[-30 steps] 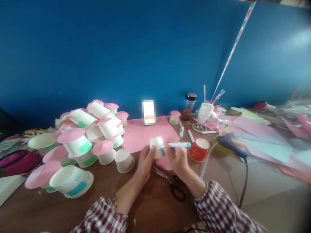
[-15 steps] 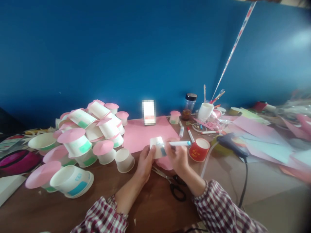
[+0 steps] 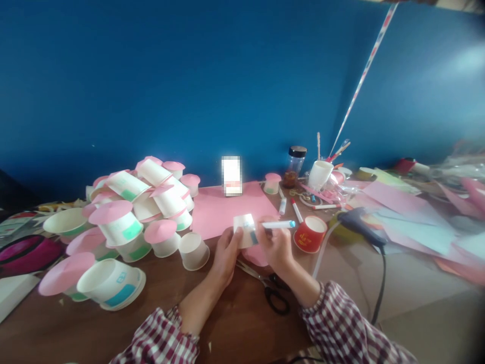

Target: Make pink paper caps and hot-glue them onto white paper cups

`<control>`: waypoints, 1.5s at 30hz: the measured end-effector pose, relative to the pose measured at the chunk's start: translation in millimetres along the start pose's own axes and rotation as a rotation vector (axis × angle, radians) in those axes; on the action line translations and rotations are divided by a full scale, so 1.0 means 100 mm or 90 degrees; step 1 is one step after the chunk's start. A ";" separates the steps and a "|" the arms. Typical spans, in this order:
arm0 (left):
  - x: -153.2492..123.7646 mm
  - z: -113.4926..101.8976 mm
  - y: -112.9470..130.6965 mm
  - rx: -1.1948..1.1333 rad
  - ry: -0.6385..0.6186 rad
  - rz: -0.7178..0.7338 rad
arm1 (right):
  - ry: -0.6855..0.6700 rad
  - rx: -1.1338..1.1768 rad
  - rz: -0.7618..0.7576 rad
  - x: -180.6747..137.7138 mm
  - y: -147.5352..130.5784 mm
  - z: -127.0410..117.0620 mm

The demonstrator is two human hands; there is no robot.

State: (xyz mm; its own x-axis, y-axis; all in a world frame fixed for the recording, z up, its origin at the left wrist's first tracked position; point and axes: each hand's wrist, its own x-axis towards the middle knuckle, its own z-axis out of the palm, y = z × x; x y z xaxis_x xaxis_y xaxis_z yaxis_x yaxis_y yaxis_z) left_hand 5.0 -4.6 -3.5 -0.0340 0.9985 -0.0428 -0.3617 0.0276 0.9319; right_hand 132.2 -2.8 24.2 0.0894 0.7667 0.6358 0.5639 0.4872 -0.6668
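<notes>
My left hand [image 3: 226, 254] is closed around a small white paper cup [image 3: 244, 228] with a teal band, held upside down over the brown table [image 3: 170, 313]. My right hand [image 3: 276, 246] grips a white marker with a blue end [image 3: 278, 224], its other end against the cup's side. A pink paper disc [image 3: 256, 256] lies under the cup, partly hidden by my right hand. Both sleeves are red-and-white checked.
A heap of white cups with pink discs [image 3: 140, 207] lies at the left. A pink sheet [image 3: 227, 210] lies behind my hands, scissors [image 3: 271, 290] in front, and a red cup [image 3: 309, 234], a glue gun [image 3: 358, 225] with its cord, markers, a jar [image 3: 294, 166] and coloured papers to the right.
None of note: the marker has shifted very slightly against the cup, and both hands stay where they were.
</notes>
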 end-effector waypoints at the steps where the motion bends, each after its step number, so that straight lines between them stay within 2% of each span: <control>1: 0.00 0.00 0.00 -0.002 -0.009 0.001 | -0.001 0.000 -0.003 0.00 0.00 0.00; 13: 0.00 0.00 0.01 -0.037 -0.009 -0.024 | -0.029 0.030 -0.005 -0.01 -0.09 -0.01; 23: -0.01 -0.01 0.01 -0.043 -0.012 -0.023 | 0.004 0.019 0.013 -0.01 0.02 0.01; 30: 0.02 -0.03 0.05 -0.156 -0.031 -0.038 | 0.055 0.196 0.103 0.03 0.06 0.02; 39: 0.02 -0.05 0.03 -0.152 -0.039 -0.007 | 0.023 0.202 0.041 0.00 0.01 0.01; 45: -0.03 -0.01 0.05 -0.029 -0.046 0.039 | -0.035 0.147 0.011 -0.03 -0.03 0.00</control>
State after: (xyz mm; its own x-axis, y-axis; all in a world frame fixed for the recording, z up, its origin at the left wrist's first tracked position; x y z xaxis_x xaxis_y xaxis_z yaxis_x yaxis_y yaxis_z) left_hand 2.2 -7.6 0.3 0.0093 0.9991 0.0415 -0.4030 -0.0342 0.9146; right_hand 129.8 -6.5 24.4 0.0486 0.7948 0.6049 0.3598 0.5511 -0.7529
